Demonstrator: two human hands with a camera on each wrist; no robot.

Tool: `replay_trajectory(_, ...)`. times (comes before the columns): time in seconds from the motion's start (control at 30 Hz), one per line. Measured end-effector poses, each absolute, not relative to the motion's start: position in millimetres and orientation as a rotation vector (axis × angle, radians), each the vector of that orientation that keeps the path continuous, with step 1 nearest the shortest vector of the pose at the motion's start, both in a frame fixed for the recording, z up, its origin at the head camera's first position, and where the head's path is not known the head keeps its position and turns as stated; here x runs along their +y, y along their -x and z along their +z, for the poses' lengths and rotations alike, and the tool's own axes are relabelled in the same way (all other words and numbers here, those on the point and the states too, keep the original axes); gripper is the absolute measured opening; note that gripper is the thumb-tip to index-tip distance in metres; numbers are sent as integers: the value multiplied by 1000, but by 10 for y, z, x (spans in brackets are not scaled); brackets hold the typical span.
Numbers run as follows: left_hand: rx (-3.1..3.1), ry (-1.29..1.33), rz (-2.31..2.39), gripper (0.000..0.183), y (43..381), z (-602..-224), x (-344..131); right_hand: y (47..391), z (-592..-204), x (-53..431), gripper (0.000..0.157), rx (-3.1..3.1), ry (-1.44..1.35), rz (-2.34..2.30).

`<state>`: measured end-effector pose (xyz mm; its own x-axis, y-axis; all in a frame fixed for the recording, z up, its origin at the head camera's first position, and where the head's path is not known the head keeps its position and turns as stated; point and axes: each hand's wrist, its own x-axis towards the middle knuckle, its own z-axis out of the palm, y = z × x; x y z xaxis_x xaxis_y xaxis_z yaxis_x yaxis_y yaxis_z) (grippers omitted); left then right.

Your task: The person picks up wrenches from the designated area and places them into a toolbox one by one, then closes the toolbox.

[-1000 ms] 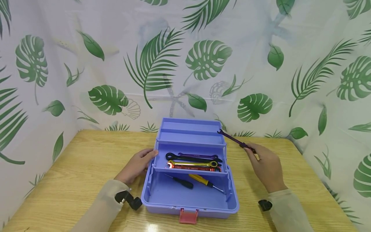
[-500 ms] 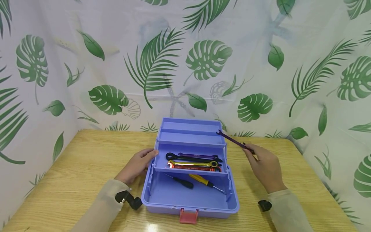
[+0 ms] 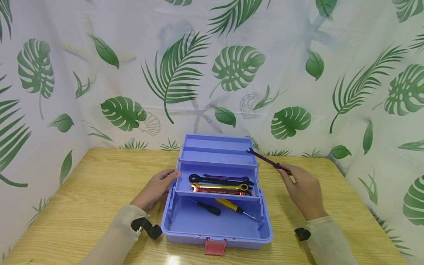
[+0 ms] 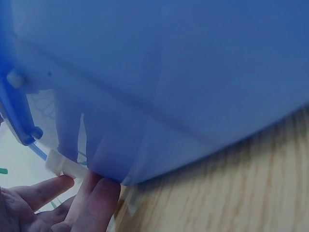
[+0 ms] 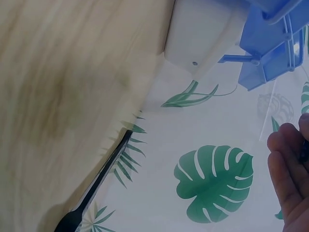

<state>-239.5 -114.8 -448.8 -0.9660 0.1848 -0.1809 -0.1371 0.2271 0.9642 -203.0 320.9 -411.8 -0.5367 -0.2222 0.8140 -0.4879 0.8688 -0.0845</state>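
A blue-purple toolbox (image 3: 216, 241) stands with its tiered trays raised. My left hand (image 3: 157, 187) rests against its left side, thumb on the edge of the lower tray (image 3: 185, 170); the left wrist view shows fingertips (image 4: 99, 198) against the box wall. To the right of the box, my right hand (image 3: 304, 189) pinches a dark purple wrench (image 3: 265, 159) by one end, its open jaw pointing toward the upper tray (image 3: 216, 156). Inside the lower tray lie a purple wrench (image 3: 228, 177), a black wrench (image 3: 215, 180), a gold wrench (image 3: 218, 187) and a red wrench (image 3: 218, 191).
In the box bottom are a dark-handled screwdriver (image 3: 210, 208) and a yellow-handled one (image 3: 228, 204). A pink latch (image 3: 215, 246) hangs at the front. The right wrist view shows a long dark tool (image 5: 99, 181) on the wooden table (image 3: 109, 173). Leaf-patterned cloth (image 3: 238, 33) stands behind.
The wrench in my right hand has shifted very slightly left, toward the upper tray. My left hand and the toolbox stay where they were.
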Motion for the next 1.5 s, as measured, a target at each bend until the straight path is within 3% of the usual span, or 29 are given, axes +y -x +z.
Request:
replay_trajectory(0.17, 2263, -33, 1793, 74, 2401, -4488, -1149, 2023, -4078, 3173, 21, -2138, -587, 402)
replay_trajectory(0.33, 2259, -34, 1795, 73, 2396, -4483, -1143, 2017, -4071, 3147, 45, -2132, -645, 417)
replay_trajectory(0.43, 2252, -40, 1799, 72, 2392, -4483, -1144, 2013, -4083, 3136, 50, -2132, -679, 417)
replay_trajectory(0.53, 2247, -46, 1801, 72, 2392, -4487, -1150, 2002, -4091, 3128, 48, -2137, -698, 415)
replay_trajectory(0.7, 2249, -41, 1796, 73, 2400, -4493, -1158, 2007, -4099, 3118, 30, -2170, -726, 406)
replay_trajectory(0.77, 2254, -42, 1792, 74, 2402, -4490, -1156, 2014, -4104, 3109, 31, -2174, -737, 413)
replay_trajectory(0.93, 2273, -48, 1773, 76, 2393, -4475, -1154, 2023, -4103, 3061, 51, -2139, -758, 423)
replay_trajectory(1.03, 2282, -46, 1764, 77, 2385, -4469, -1161, 2018, -4086, 3014, 52, -2130, -782, 417)
replay_trajectory(1.17, 2277, -51, 1767, 78, 2380, -4468, -1170, 1996, -4054, 2930, 51, -2154, -822, 369)
replay_trajectory(1.33, 2272, -69, 1772, 77, 2392, -4468, -1166, 1953, -3994, 2808, 22, -2191, -889, 333)
replay_trajectory(1.5, 2281, -53, 1772, 76, 2410, -4488, -1174, 1955, -4008, 2694, 21, -2208, -933, 369)
